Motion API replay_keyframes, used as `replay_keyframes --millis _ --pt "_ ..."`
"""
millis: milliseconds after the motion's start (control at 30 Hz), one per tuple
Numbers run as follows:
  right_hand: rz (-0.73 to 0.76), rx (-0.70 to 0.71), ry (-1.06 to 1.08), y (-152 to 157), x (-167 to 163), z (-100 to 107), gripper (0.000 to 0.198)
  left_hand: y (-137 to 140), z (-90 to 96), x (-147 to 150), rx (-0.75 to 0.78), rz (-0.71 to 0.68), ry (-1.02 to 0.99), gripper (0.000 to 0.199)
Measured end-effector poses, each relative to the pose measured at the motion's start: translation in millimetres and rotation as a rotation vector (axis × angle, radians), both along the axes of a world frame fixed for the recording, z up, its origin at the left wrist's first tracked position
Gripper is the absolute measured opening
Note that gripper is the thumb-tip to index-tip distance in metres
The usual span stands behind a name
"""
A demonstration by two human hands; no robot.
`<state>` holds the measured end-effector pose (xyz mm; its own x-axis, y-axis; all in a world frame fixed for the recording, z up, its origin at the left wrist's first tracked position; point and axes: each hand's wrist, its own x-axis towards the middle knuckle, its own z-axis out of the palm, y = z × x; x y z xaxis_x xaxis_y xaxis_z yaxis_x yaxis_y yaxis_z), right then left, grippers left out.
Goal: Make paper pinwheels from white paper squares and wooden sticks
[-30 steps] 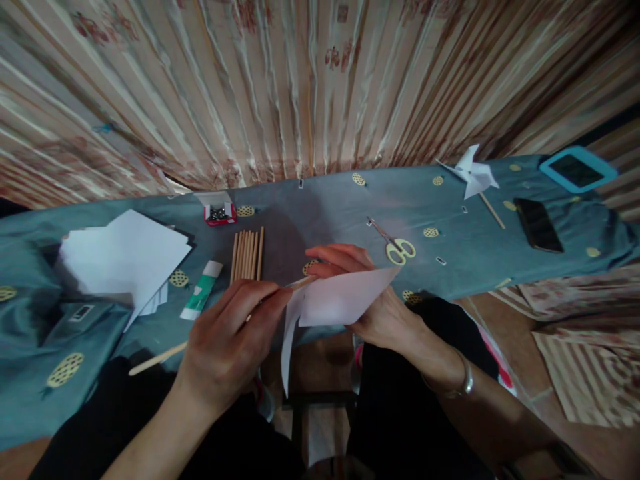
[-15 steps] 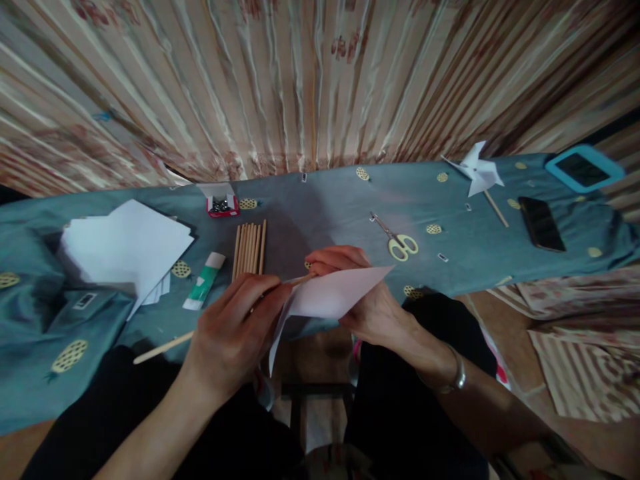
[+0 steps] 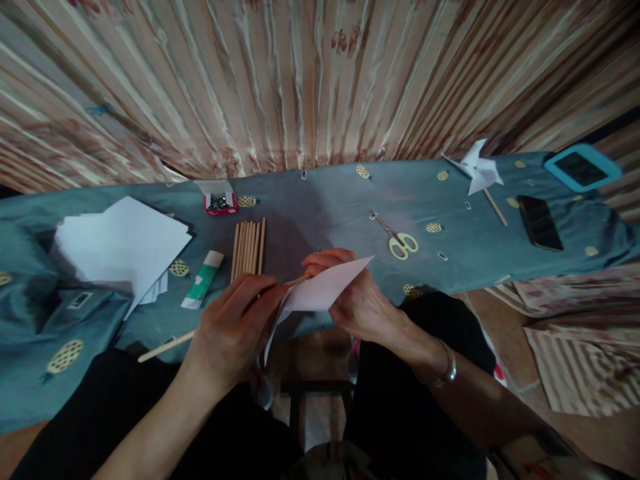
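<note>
My left hand (image 3: 235, 333) is closed around a wooden stick (image 3: 167, 347), whose near end sticks out to the left below the wrist. The stick's other end shows between my hands, against a folded white paper pinwheel (image 3: 323, 287). My right hand (image 3: 357, 300) is closed on the far side of that paper, fingers curled at the stick's tip; its fingertips are partly hidden. One paper flap hangs down beside my left fingers. Just beyond my left hand lies a row of several wooden sticks (image 3: 249, 247), with a green and white glue stick (image 3: 203, 280) to their left.
A stack of white paper (image 3: 125, 240) and a red box of pins (image 3: 220, 202) are on the left of the cloth-covered table (image 3: 320, 213). To the right are scissors (image 3: 397, 240), a finished pinwheel (image 3: 477, 170), a black phone (image 3: 540, 222) and a blue-framed device (image 3: 583, 167).
My right hand has shifted slightly left, toward my left hand, and the paper's pointed corner has moved left with it. My left hand keeps its hold on the stick.
</note>
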<state>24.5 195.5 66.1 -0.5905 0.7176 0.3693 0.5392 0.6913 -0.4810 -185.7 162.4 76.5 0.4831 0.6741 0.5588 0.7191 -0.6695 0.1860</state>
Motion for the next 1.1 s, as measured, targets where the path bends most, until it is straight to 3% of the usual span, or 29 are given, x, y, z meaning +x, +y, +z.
replay_keyframes --millis 367,567,667,900,1100 --pt "-0.025 0.080 -0.100 4.8 3.4 -0.4 0.019 9.4 -1.6 -6.9 -0.063 0.020 0.022 0.011" --pt "-0.045 0.155 -0.060 9.3 9.5 -6.8 0.020 13.7 2.0 -18.1 -0.020 0.017 0.090 0.023" --pt "-0.034 0.126 -0.050 9.6 11.7 -6.7 0.027 10.6 3.8 -19.9 0.029 0.027 0.154 0.027" --pt "-0.022 -0.010 -0.035 8.1 12.6 -0.2 0.049 1.8 7.0 -18.2 0.088 0.067 0.230 0.013" --pt "-0.007 -0.001 -0.061 8.0 11.6 -3.8 0.041 0.7 8.3 -15.7 0.122 0.054 0.301 0.020"
